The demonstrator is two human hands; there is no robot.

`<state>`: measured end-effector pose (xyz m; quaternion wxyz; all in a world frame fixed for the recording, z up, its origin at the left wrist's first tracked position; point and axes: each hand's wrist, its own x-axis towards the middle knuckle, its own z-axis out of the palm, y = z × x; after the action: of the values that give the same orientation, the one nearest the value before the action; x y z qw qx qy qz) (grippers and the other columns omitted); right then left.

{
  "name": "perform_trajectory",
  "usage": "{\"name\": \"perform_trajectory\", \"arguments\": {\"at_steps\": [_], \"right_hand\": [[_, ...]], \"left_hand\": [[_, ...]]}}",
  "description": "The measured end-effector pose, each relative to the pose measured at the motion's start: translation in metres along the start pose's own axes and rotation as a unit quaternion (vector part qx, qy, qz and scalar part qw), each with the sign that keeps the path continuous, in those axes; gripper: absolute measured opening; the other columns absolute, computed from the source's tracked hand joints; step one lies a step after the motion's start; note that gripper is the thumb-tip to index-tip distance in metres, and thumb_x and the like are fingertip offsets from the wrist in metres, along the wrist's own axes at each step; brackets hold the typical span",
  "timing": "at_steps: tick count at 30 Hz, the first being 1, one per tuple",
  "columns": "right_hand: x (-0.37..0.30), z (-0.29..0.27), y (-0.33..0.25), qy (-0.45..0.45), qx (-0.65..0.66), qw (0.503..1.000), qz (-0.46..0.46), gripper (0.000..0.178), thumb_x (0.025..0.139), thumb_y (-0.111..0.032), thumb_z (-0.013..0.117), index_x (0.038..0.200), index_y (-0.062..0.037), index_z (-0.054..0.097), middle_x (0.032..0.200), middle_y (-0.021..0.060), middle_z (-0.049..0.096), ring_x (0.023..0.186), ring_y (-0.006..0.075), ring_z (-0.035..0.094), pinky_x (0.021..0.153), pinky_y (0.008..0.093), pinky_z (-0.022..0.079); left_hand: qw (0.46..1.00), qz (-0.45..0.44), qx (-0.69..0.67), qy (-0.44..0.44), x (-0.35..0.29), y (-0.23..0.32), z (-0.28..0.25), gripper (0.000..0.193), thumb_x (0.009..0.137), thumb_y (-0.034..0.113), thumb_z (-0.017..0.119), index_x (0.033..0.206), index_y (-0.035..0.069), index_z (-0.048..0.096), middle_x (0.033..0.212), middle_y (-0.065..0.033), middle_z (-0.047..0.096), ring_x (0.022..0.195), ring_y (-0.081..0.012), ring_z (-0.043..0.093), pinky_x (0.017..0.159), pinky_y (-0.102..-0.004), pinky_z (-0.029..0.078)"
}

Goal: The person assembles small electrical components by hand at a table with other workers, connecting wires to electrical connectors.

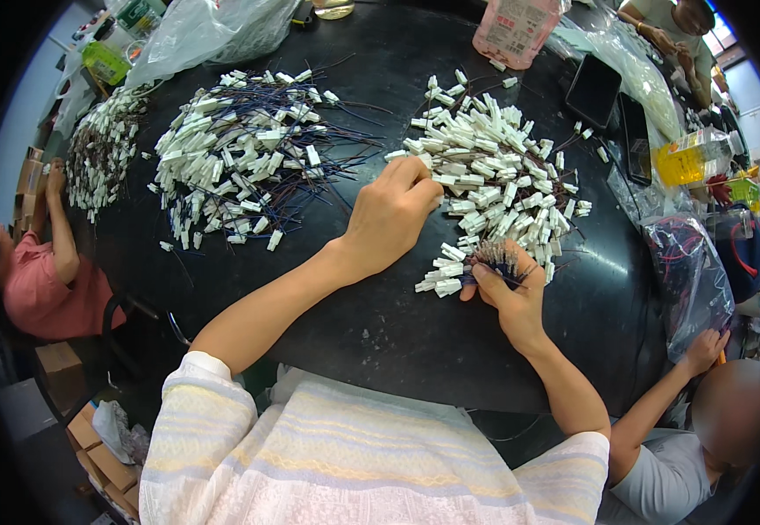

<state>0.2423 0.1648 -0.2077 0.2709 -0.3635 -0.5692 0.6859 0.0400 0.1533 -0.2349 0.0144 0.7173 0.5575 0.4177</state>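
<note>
My right hand [520, 297] is closed round a bundle of short dark wires [498, 262], whose white plastic connectors [441, 278] stick out to the left of the fingers. At the left edge of a big pile of white connectors with wires [498, 166], my left hand [393, 210] has its fingers pinched together. Whatever lies between those fingertips is hidden by the hand and the white pieces around it. Left of that hand spreads a second pile of white connectors [231, 157] with blue and brown wires.
A third connector pile [100, 153] lies far left on the black table [354, 341]. Beyond the right pile are two phones [593, 92], a pink bottle [516, 33], a yellow liquid bottle [695, 157] and plastic bags [686, 271]. Other people sit left, right and far right.
</note>
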Motion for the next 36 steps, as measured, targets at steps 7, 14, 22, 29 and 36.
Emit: {"name": "perform_trajectory", "arguments": {"at_steps": [7,14,22,29,36], "right_hand": [[0.002,0.004,-0.002,0.026,-0.033,0.999,0.002,0.004,0.081,-0.001,0.058,0.083,0.0000,0.055,0.065,0.0046,0.061,0.058,0.0060,0.055,0.054,0.0182,0.040],[0.003,0.003,0.002,0.027,-0.035,0.999,-0.015,0.005,0.078,0.001,0.059,0.081,0.0002,0.055,0.064,0.0048,0.061,0.058,0.0082,0.058,0.055,0.0197,0.043],[0.003,0.001,0.003,0.023,-0.045,0.999,-0.007,0.006,0.076,0.002,0.060,0.079,0.0006,0.054,0.064,0.0042,0.059,0.058,0.0084,0.058,0.054,0.0208,0.045],[0.003,0.005,-0.002,0.026,-0.017,0.999,0.009,0.005,0.078,0.001,0.059,0.081,0.0017,0.055,0.065,0.0043,0.059,0.059,0.0076,0.057,0.056,0.0200,0.044],[0.002,0.001,0.007,0.010,-0.065,0.997,-0.031,0.003,0.078,0.000,0.059,0.078,0.0015,0.056,0.060,0.0019,0.057,0.056,0.0063,0.055,0.053,0.0201,0.042]], "left_hand": [[0.893,-0.267,-0.340,-0.127,-0.013,0.024,-0.026,0.013,0.083,0.004,0.058,0.094,-0.003,0.060,0.084,-0.0040,0.060,0.075,-0.0056,0.054,0.067,-0.0202,0.044],[0.883,-0.247,-0.363,-0.168,-0.014,0.027,-0.027,0.013,0.084,0.004,0.059,0.094,-0.003,0.061,0.085,-0.0033,0.059,0.074,-0.0054,0.053,0.064,-0.0191,0.043],[0.907,-0.192,-0.348,-0.137,-0.013,0.029,-0.025,0.013,0.080,0.001,0.061,0.093,-0.001,0.062,0.079,-0.0040,0.058,0.067,-0.0059,0.050,0.056,-0.0195,0.039],[0.945,-0.088,-0.301,-0.093,-0.021,0.024,-0.022,0.012,0.074,0.001,0.065,0.086,0.000,0.064,0.078,-0.0080,0.060,0.066,-0.0164,0.055,0.055,-0.0256,0.043],[0.955,-0.029,-0.280,-0.099,-0.014,0.025,-0.019,0.014,0.069,-0.001,0.068,0.083,-0.001,0.065,0.072,-0.0075,0.060,0.063,-0.0180,0.054,0.054,-0.0287,0.042]]}}
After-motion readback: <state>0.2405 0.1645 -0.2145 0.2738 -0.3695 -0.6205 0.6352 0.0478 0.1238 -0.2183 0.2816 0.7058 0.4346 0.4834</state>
